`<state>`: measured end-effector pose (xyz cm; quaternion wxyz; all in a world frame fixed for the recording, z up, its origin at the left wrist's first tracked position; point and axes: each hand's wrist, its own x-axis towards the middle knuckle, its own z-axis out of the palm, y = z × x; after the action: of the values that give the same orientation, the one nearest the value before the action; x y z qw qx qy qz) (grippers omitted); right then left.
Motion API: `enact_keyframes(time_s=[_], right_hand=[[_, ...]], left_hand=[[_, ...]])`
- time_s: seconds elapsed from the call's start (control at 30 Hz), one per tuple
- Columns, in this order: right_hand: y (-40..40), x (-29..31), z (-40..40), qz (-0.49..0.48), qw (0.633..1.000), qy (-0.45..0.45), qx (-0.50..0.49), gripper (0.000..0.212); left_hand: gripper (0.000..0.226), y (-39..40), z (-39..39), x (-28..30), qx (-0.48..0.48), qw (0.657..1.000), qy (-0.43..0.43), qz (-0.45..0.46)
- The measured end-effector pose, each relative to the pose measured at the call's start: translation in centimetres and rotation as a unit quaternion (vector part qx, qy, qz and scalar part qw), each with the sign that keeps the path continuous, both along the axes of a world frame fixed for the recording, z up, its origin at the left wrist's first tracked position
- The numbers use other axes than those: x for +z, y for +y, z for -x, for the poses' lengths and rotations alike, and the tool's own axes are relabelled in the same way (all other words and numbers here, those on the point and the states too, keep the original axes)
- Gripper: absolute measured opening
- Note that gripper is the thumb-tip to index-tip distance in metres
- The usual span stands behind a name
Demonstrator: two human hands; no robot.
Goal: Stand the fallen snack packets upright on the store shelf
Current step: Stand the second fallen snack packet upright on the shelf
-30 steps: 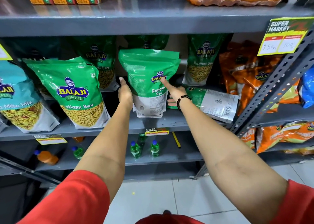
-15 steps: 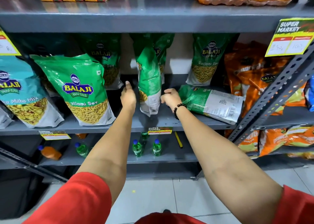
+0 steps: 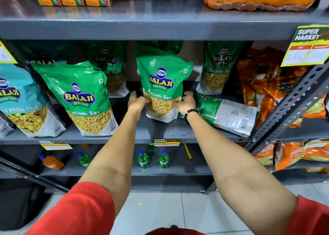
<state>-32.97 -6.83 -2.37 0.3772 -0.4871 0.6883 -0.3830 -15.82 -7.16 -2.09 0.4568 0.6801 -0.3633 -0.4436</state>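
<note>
Both arms reach fwd from the red sleeves to the middle shelf (image 3: 160,133). The left hand (image 3: 137,102) and right hand (image 3: 185,102) now clamp the lower sides of one green packet (image 3: 162,85), fingers curled round its edges, thumbs on the front; the rest of each grip is hidden behind the bag. A sec ago this packet showed its back, half a sec ago it was edge-on, and now the logo side faces out. So the turn is done. Its base looks to sit on the shelf, upright w/ a slight lean, though contact at the bottom edge is partly hidden by the hands.

Likely next: let go and check it stands alone; soft bags w/ loose contents can slump.

Just right of it, touching the right wrist area, a second green packet (image 3: 226,113) lies flat on its side, barcode up, so still to fix. Behind, more green packets stand at the back (image 3: 219,69).
</note>
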Motion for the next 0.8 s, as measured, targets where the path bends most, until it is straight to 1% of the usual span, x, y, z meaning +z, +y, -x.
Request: enact_keyframes(time_s=[0.03, 0.1, 0.13, 0.17, 0.2, 0.3, 0.37, 0.43, 0.67, 0.8], right_hand=[[-0.2, -0.1, 0.2, 0.01, 1.0, -0.006, -0.026, 0.065], [-0.4, -0.3, 0.4, 0.033, 0.998, -0.011, -0.052, 0.041], [-0.4, -0.4, 0.5, 0.039, 0.998, -0.018, -0.046, 0.035], [-0.5, -0.6, 0.5, 0.04, 0.998, -0.031, -0.029, 0.035], [-0.4, -0.8, 0.6, 0.033, 0.998, -0.05, -0.003, 0.038], [-0.2, -1.2, 0.3, 0.021, 0.991, -0.122, 0.055, 0.06], [0.0, -1.3, 0.0, 0.031, 0.99, -0.126, 0.063, 0.069], [0.2, -1.2, -0.2, 0.047, 0.991, -0.108, 0.058, 0.069], [2.0, -0.8, -0.5, 0.051, 0.995, -0.049, 0.064, 0.066], [3.9, -0.5, -0.6, 0.054, 0.996, -0.031, 0.065, 0.065]], left_hand=[[0.075, 0.1, 0.2, 0.4, -0.033, 0.999, -0.003, 0.002], [0.074, 0.0, 0.7, 0.7, -0.091, 0.996, -0.004, 0.004], [0.073, 0.0, 0.9, 0.7, -0.11, 0.994, -0.003, 0.009], [0.073, -0.1, 0.9, 0.5, -0.113, 0.994, 0.001, 0.011], [0.075, -0.2, 1.0, 0.2, -0.106, 0.994, 0.0, 0.019], [0.093, -0.1, 1.1, -0.8, -0.071, 0.997, 0.005, 0.035], [0.098, 0.1, 1.1, -1.3, -0.059, 0.998, 0.001, 0.039], [0.103, 0.6, 1.1, -1.5, -0.048, 0.998, -0.004, 0.047], [0.086, 3.2, 1.0, -1.1, -0.026, 0.996, -0.054, 0.061], [0.083, 5.2, 0.9, -0.8, -0.02, 0.995, -0.074, 0.061]])
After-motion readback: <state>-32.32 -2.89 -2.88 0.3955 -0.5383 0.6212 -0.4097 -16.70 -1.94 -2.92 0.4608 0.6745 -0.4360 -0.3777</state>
